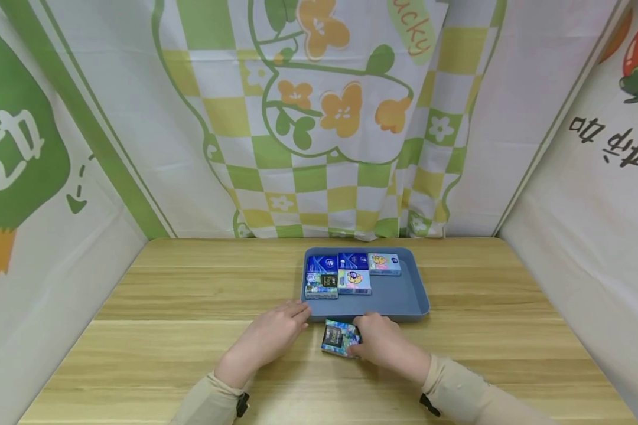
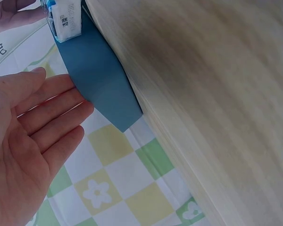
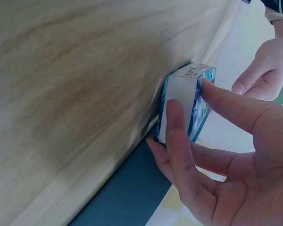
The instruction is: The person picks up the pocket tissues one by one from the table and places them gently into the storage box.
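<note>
My right hand [image 1: 388, 343] pinches a small tissue pack [image 1: 337, 339] with a colourful blue pattern and a black label, just in front of the blue tray [image 1: 401, 300]. In the right wrist view, thumb and fingers hold the pack [image 3: 179, 106] by its edges. My left hand [image 1: 277, 329] touches the tray's near left corner, its fingers straight in the left wrist view. Inside the tray lie two dark blue tissue packs [image 1: 353, 260], two light blue ones with a yellow cartoon [image 1: 354, 281], and a patterned one with a black label [image 1: 321, 284]. They sit at the tray's left and back.
A wooden table [image 1: 191, 295] carries the tray near its back edge. Behind it hangs a green and yellow checked cloth [image 1: 308, 195]. White printed walls [image 1: 579, 206] stand at both sides.
</note>
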